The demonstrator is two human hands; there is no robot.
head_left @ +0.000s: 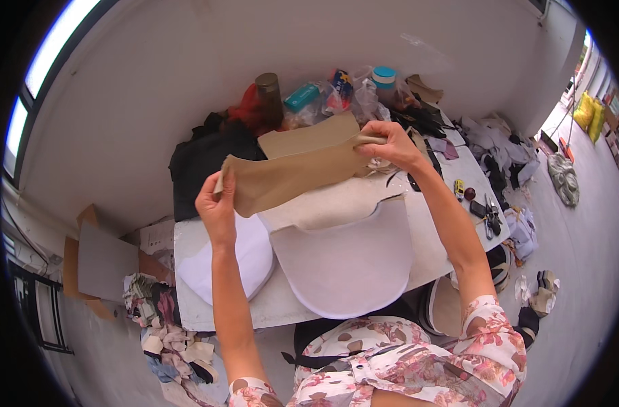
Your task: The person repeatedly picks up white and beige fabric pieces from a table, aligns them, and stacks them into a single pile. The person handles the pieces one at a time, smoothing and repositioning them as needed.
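Observation:
A tan fabric piece [292,173] is stretched between my two hands above the table. My left hand [218,203] pinches its left end, and my right hand [391,144] grips the bunched right end. Behind it lies another tan piece [309,138], partly covered by the held one. Below, near the table's front edge, rests a pale grey U-shaped panel [347,261] with a white rim, a beige layer [316,207] showing at its far side. To its left sits a rounded white padded piece [228,261], partly hidden by my left forearm.
Black fabric [211,163] is heaped at the table's back left. A dark jar [269,98], plastic bags and a blue-lidded container [384,80] line the wall. Scissors [489,216] lie at the right edge. A cardboard box [106,258] and cloth scraps [181,353] are at the left.

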